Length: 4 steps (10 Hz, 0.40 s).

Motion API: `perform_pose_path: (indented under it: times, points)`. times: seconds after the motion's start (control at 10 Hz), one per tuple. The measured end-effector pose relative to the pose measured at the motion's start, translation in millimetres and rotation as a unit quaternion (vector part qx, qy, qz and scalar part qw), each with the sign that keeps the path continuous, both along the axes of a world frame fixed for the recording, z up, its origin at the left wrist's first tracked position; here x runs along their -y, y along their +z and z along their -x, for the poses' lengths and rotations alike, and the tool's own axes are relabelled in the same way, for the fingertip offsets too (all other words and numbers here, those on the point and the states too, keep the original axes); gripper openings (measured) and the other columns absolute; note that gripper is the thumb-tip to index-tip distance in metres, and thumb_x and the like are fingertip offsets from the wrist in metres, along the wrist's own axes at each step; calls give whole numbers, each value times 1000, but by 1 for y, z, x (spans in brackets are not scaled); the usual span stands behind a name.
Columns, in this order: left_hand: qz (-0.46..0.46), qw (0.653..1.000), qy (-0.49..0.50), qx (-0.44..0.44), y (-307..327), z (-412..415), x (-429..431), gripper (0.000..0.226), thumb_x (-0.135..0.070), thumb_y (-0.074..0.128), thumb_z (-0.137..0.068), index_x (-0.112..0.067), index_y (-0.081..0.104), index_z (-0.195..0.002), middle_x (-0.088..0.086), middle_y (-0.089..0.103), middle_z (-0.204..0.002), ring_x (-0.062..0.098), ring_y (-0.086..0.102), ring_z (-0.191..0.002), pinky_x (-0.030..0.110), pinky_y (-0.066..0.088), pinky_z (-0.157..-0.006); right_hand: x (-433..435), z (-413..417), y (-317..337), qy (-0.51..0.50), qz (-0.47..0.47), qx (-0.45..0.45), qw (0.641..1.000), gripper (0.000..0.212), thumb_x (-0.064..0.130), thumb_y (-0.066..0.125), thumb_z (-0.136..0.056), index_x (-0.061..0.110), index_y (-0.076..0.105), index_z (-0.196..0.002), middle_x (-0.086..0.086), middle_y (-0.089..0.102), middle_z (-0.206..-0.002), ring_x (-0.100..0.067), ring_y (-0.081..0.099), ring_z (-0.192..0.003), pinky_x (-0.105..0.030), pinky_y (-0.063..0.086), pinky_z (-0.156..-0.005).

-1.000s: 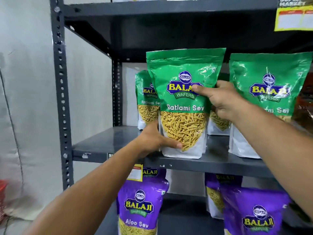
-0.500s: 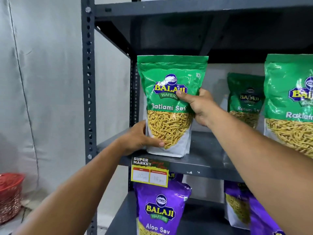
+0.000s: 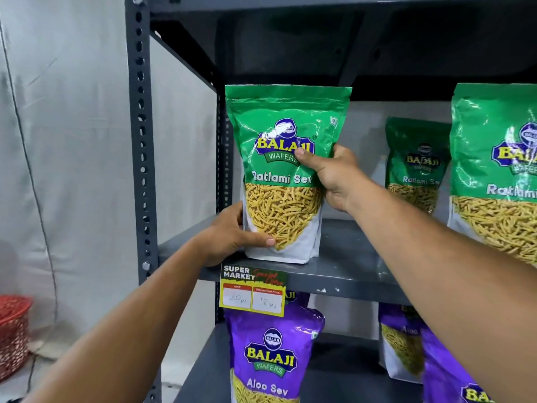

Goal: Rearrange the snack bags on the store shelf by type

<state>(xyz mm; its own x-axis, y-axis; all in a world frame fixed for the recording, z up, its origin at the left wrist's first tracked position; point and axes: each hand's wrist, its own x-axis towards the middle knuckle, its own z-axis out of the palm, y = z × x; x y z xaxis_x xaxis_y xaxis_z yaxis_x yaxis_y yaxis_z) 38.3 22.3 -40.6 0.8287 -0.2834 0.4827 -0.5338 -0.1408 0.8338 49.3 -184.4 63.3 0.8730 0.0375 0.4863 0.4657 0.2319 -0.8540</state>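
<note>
Head view, hands: left hand [image 3: 232,237] grips the lower left corner of the green Ratlami Sev bag [image 3: 286,173]; right hand [image 3: 331,175] pinches its right edge.
Bag: upright at the left end of the grey shelf [image 3: 348,266], base apparently touching.
Advice: seat the base flat, face forward, release gently.
Neighbours: other Ratlami Sev bags [image 3: 415,164] right; purple Aloo Sev bags [image 3: 273,356] below.

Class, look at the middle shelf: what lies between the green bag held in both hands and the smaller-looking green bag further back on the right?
In the head view, only the right hand and bare shelf lie between the held bag and the back bag.
</note>
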Motion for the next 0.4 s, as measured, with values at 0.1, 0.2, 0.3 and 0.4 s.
perform_pose_path:
  times: [0.1, 0.2, 0.3, 0.4]
  points:
    - [14, 1000, -1, -16, -2, -4, 0, 78, -12, 96, -49, -12, 60, -118, 3, 76, -112, 21, 71, -105, 23, 58, -82, 1, 1, -2, 1, -7, 15, 1000, 53, 15, 84, -66, 8, 55, -110, -11, 72, -102, -20, 74, -75, -32, 60, -60]
    - [16, 1000, -15, -18, -3, -5, 0, 75, -11, 96, -48, -14, 61, -115, 3, 77, -110, 22, 72, -104, 23, 58, -80, 1, 3, -2, -7, 4, 24, 1000, 44, 16, 84, -66, 12, 57, -101, -11, 73, -102, -19, 74, -74, -33, 59, -62]
    - [49, 999, 5, -8, 1, 10, 4, 109, -33, 99, -38, -11, 48, -132, 7, 69, -124, 24, 64, -117, 33, 55, -94, 3, 17, -1, -57, 1, 49, 997, 46, 20, 83, -68, 12, 58, -105, -8, 71, -106, -18, 72, -85, -33, 59, -74]
    - [35, 991, 117, 57, 2, 18, 7, 136, -55, 90, -41, -10, 23, -150, 9, 45, -147, 21, 42, -137, 41, 37, -114, 14, 30, -2, -155, 36, 101, 982, 58, 25, 80, -72, 11, 50, -120, -1, 63, -106, -12, 64, -93, -21, 53, -74]
